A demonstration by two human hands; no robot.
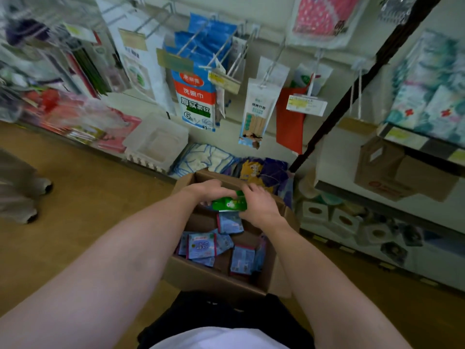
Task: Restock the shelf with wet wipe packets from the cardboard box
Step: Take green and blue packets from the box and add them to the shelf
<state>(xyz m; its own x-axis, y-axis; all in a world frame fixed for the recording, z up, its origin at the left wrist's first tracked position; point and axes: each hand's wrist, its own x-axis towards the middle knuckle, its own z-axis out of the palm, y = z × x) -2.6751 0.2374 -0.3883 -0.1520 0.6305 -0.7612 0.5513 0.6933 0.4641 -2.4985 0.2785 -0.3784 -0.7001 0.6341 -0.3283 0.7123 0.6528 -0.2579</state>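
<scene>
Open cardboard box (219, 278) sits on the wooden floor (83, 222) in front of the person's dark-clad knees, close to the foot of a pegboard display wall. Both bare forearms reach down over it. Left hand (203, 191) and right hand (259, 205) meet above the far half of the box, together holding a green wet wipe packet (229, 204) with a white emblem on its face; left grip curls over the packet's upper left end, right grip wraps its right end, fingers bent round the edge. The packet is held over the box's opening, not resting on anything. Inside the box lie loose blue wet wipe packets (201, 246) with pink-red trim, scattered flat and overlapping on the cardboard bottom, more toward the near side and right wall. Beyond the box, blue-and-white folded cloths (201, 159) and purple-yellow packs (261, 172) lie at floor level. On the wall hooks hang blue dishcloth packs (197, 96) with red labels, a narrow bag of bamboo sticks (256, 114) and a red item (289, 122). To the right, a shelf (412, 144) holds pale green tissue packs (432, 96) and price tags; a brown carton (392, 170) sits beneath it. At far left, another person's shoes (32, 202) stand on the floor.
</scene>
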